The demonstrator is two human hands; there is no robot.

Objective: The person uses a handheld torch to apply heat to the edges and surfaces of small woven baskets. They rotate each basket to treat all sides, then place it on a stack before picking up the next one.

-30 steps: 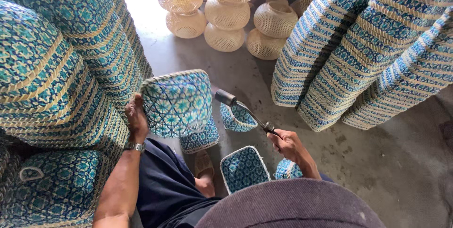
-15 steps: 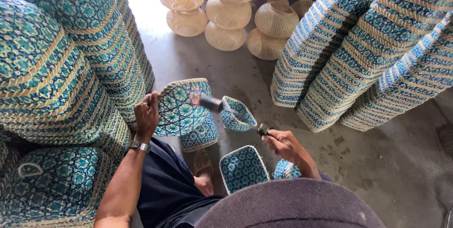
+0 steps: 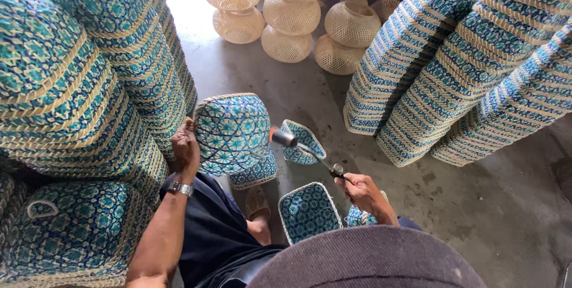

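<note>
left hand (image 3: 186, 148): clamped on the basket (image 3: 231, 133) rim
right hand (image 3: 362, 191): closed round the torch (image 3: 307, 156) handle
torch axis: points up-left, nozzle seemingly just beside basket

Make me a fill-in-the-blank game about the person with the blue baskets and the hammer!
1. The right hand holds a ____ by its handle.
2. The left hand grips the rim of a blue woven ____ propped on the person's lap.
3. The pale round woven lanterns at the top stand on the ____.
4. The wristwatch is on the person's ____ arm.

Missing words: hammer; basket; floor; left
</note>
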